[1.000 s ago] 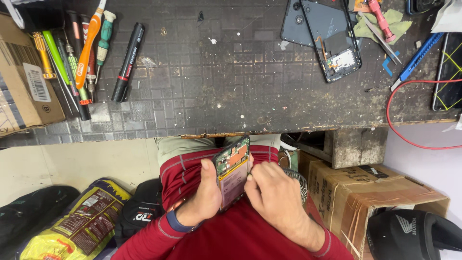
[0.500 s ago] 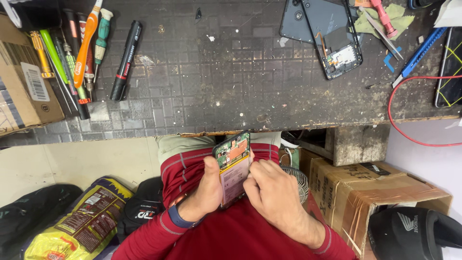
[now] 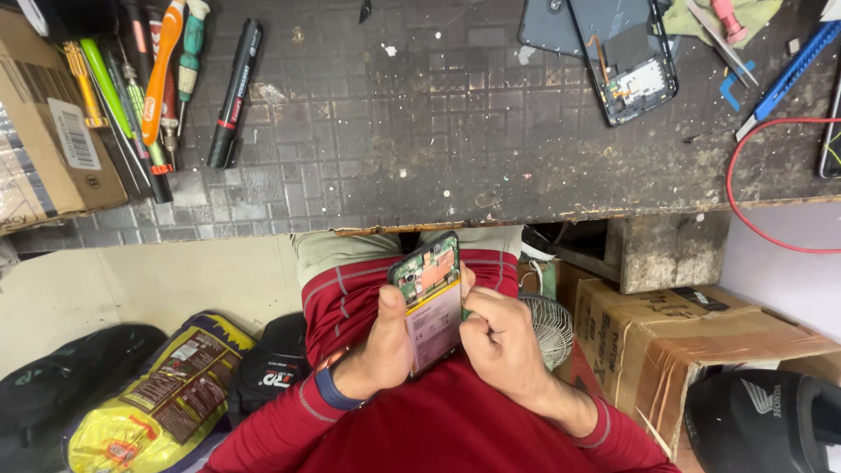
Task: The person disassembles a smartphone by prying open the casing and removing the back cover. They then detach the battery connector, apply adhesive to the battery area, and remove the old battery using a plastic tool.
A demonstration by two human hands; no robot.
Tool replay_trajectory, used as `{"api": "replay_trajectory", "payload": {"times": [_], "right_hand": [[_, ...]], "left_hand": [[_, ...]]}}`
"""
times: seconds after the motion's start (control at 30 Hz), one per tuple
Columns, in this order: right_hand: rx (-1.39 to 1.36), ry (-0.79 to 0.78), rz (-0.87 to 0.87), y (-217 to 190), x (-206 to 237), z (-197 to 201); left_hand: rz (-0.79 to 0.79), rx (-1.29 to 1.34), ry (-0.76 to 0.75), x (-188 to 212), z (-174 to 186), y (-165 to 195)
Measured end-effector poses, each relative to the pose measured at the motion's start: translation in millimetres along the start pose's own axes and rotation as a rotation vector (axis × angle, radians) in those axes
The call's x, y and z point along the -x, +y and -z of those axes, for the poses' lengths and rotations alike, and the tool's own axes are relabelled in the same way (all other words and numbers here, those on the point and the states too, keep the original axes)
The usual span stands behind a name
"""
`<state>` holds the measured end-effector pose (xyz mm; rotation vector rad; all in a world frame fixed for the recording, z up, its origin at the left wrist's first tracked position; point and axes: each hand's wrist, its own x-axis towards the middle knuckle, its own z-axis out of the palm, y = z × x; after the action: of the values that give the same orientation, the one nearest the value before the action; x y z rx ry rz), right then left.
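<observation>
I hold an opened phone [image 3: 429,298] over my lap, its back cover off so the green circuit board and pale battery show. My left hand [image 3: 381,346] grips its left edge from below. My right hand [image 3: 495,337] clasps the right edge, fingers curled against the side of the phone. Both hands sit in front of my red shirt, just below the front edge of the dark workbench [image 3: 420,131].
Screwdrivers [image 3: 162,66] and a black marker [image 3: 235,92] lie at the bench's left by a cardboard box [image 3: 44,149]. Another dismantled phone [image 3: 626,57], a blue cutter [image 3: 784,79] and a red wire [image 3: 745,210] lie at right. Boxes, bags and a helmet [image 3: 762,416] surround my seat.
The phone and both hands have shifted slightly up and right in view; my right fingers have curled tighter on the phone's edge. The camera has tilted down a little.
</observation>
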<state>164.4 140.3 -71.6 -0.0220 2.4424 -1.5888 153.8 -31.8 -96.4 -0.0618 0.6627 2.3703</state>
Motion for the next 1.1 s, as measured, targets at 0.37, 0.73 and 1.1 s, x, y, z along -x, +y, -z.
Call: {"api": "replay_trajectory", "payload": {"times": [0.37,0.73,1.1], "right_hand": [[-0.051,0.054,0.043,7.9,6.4,-2.9],[0.391,-0.049,0.1,-33.2,-4.6,15.5],[0.499,-0.098,0.098,-36.2,-9.2,7.7]], "left_hand": [[-0.004,-0.039,-0.017,-5.7,2.4,1.2],[-0.099,-0.171,-0.004,-0.4,4.9,0.6],[-0.013,-0.113,0.004,11.9,16.9,-8.2]]}}
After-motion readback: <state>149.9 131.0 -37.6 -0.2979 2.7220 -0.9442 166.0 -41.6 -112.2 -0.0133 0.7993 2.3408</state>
